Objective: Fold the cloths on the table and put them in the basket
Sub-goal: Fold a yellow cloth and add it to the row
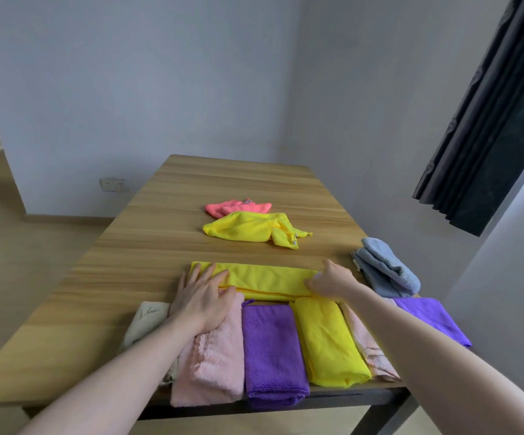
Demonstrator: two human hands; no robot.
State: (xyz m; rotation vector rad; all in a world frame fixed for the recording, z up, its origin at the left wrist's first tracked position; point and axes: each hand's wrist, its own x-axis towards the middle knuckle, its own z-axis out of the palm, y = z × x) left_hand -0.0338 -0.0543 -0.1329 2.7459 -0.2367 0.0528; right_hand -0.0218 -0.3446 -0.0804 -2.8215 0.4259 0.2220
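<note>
Long folded yellow microfibre cloth [267, 279] flat across wooden desk [122, 277], left hand [205, 298] spread flat on its left end, right hand [333, 281] pinching its right end, folded cloths in a row at near edge

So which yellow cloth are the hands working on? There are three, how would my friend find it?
Start at the wooden table and find the row of folded cloths along its near edge. Just behind that row lies the long yellow cloth, stretched sideways as a flat strip, with the left hand pressing one end and the right hand on the other. The other two yellow cloths have no hands on them.
</note>
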